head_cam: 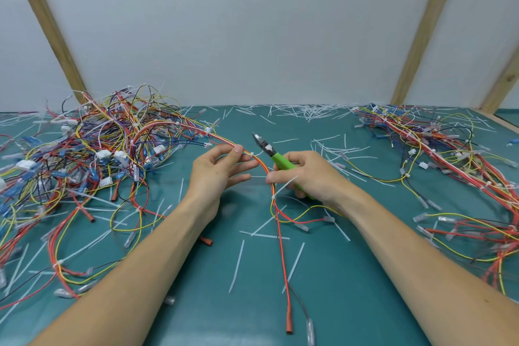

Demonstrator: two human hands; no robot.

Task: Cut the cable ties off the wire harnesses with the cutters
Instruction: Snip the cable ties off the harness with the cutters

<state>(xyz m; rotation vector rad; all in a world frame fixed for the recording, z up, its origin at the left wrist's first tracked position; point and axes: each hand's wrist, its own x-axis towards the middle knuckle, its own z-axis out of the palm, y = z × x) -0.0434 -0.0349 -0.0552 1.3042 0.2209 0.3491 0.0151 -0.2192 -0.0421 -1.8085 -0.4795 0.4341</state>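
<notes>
A red and yellow wire harness curves between my hands over the teal mat. My left hand pinches it between thumb and fingertips beside a white cable tie. My right hand holds the green-handled cutters, jaws pointing up and left, and its fingertips also touch the harness lower down. A second cable tie with a long tail sticks out from the harness just below my right fingers. The harness ends hang toward me with a red terminal boot.
A big tangled pile of harnesses lies at the left, another pile at the right. Cut white tie strips litter the teal mat, thickest along the back wall. Wooden frame posts rise behind.
</notes>
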